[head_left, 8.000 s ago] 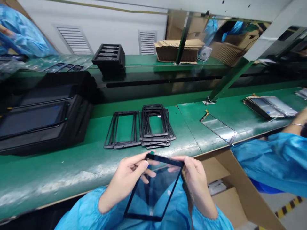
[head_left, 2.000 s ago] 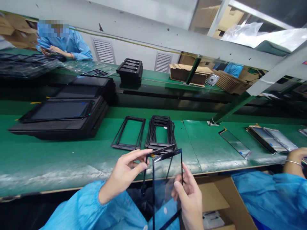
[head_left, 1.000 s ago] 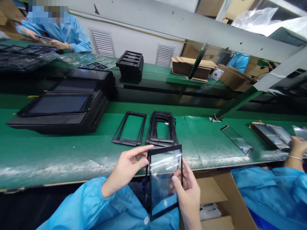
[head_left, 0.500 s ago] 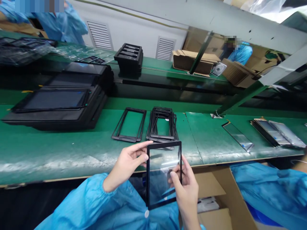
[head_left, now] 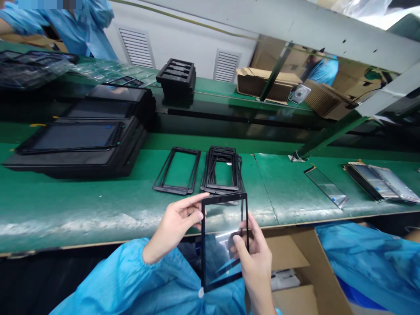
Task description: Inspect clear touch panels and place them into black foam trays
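Between my hands, over the bench's front edge, is a black-bordered glass touch panel (head_left: pixel 218 245), see-through in the middle and tilted toward me. My left hand (head_left: pixel 177 223) grips its upper left edge, thumb on the near face and fingers behind. My right hand (head_left: pixel 254 258) pinches the right edge, its thumb lying on the glass and its fingertips showing through from behind. Just beyond the panel lies a pile of black frames (head_left: pixel 221 170), partly covered by its top edge. A smaller set of black frames (head_left: pixel 177 170) lies to the left of that pile.
At the left, black trays (head_left: pixel 124 153) are stacked with screens (head_left: pixel 72 135) on top. To the right lie a single glass panel (head_left: pixel 324 188) and several stacked panels (head_left: pixel 382 181). An open cardboard box (head_left: pixel 292 253) stands below the bench (head_left: pixel 98 205). Co-workers' blue sleeves show at right and far left.
The touch panel has tilted slightly in my hands, and its reflections have shifted. Both hands keep their grip. The co-worker at the far left has moved a little.
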The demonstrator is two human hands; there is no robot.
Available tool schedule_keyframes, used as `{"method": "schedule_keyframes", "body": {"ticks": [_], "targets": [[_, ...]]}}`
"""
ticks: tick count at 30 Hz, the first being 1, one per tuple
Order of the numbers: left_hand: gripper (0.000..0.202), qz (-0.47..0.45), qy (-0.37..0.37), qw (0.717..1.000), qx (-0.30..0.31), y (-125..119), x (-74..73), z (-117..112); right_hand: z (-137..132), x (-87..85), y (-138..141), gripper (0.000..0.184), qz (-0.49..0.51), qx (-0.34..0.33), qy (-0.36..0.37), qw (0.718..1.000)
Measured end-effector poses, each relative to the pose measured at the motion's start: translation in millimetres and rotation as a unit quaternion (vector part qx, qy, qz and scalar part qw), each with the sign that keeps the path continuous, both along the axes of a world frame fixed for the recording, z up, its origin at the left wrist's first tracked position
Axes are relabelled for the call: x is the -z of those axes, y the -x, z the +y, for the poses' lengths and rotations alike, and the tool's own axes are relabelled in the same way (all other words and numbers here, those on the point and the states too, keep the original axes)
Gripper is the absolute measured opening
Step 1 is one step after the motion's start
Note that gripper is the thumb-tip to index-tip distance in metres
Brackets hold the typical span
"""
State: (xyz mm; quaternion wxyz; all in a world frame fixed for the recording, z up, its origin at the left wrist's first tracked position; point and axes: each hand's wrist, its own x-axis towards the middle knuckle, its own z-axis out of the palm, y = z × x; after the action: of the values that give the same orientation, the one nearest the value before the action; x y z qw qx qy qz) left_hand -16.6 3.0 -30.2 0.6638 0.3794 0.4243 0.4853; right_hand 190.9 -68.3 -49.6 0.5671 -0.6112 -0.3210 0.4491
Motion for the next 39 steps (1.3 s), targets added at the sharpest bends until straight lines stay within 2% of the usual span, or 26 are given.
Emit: {"method": "schedule_keyframes", "body": {"ticks": [14,21,32,39], "targets": [[0.05,-0.008,0.001,0.999,-0.037,-6.4,1.8,-0.5,0.2,1.8,2.2,0.074,0.008,0.002,-0.002,1.0],[0.052,0.01,0.017,0.998,-0.054,-5.3,0.2,0.7,0.3,2.5,7.7,0.071,0.01,0.017,-0.004,1.0],[0.054,-0.009,0.031,0.999,-0.004,1.1,2.4,3.4,3.3,-1.5,0.6,0.07,0.02,-0.011,0.012,1.0],[0.054,-0.012,0.036,0.999,-0.011,1.4,0.6,3.2,3.3,0.2,3.5,0.07,0.016,-0.008,0.007,1.0]]}}
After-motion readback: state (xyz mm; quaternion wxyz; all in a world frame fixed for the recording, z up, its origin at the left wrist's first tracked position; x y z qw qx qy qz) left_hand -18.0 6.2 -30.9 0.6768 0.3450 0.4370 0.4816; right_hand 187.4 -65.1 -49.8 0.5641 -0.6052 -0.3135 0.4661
